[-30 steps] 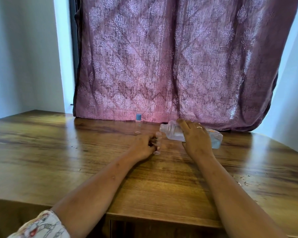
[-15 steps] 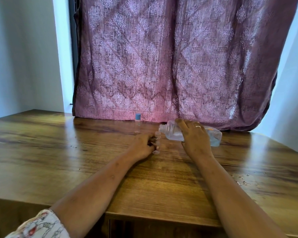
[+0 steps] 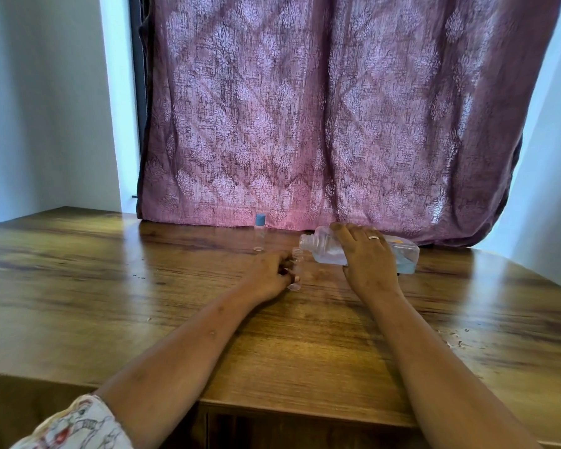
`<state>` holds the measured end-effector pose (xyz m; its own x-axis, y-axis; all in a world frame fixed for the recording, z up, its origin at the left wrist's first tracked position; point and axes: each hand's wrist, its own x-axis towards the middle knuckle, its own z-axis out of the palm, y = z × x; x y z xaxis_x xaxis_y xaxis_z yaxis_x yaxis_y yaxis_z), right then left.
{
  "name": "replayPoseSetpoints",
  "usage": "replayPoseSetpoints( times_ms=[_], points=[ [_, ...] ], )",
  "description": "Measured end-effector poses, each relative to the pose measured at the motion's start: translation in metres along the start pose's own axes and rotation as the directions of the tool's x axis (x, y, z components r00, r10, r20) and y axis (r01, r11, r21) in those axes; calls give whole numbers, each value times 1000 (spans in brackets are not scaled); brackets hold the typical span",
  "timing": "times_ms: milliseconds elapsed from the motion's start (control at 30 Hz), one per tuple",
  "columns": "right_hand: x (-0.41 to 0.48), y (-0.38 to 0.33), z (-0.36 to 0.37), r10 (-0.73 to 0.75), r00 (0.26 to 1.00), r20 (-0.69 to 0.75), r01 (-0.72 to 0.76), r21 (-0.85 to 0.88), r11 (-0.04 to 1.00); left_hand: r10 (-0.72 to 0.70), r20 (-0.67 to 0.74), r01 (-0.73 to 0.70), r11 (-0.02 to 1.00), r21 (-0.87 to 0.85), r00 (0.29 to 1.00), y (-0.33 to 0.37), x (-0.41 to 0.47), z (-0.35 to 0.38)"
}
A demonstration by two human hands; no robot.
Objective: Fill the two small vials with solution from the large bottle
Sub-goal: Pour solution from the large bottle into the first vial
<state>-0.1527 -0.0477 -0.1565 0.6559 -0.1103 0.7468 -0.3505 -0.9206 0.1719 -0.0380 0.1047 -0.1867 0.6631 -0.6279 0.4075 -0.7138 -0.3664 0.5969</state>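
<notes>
Lower left corner: patterned sleeve [image 3: 75,426] on the left forearm. Across the lower half of the frame: wooden table [image 3: 110,286], grain running sideways. Upper centre: mauve patterned curtain [image 3: 305,108], its hem reaching the table's far edge. Left of centre, just before that hem: capped vial [image 3: 259,234], upright, blue cap on, standing apart from both hands. Centre: left hand [image 3: 269,277], fingers curled round the open vial [image 3: 297,264], which stands upright on the table with its threaded mouth uncovered. Just right of centre: large bottle [image 3: 324,251], clear, uncapped, tipped almost flat with the neck pointing left, near the open vial's mouth; bluish solution gathers in its right end. No stream can be made out. Right hand [image 3: 370,260] grasps the bottle from above, a ring [image 3: 374,237] on one finger. Lower right: pale crumbs [image 3: 454,338] scattered on the table.
</notes>
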Motion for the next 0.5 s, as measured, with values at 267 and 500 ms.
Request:
replayPoseSetpoints(
  times_ms=[267,500],
  points=[
    [0,0,-1,-2,1000,-6,2,-7,1000,6,-2,-6,1000,-4,1000,2,-1,0],
    [0,0,-1,-7,1000,-20,7,-7,1000,9,4,-9,1000,-24,1000,2,-2,-1]
  ],
)
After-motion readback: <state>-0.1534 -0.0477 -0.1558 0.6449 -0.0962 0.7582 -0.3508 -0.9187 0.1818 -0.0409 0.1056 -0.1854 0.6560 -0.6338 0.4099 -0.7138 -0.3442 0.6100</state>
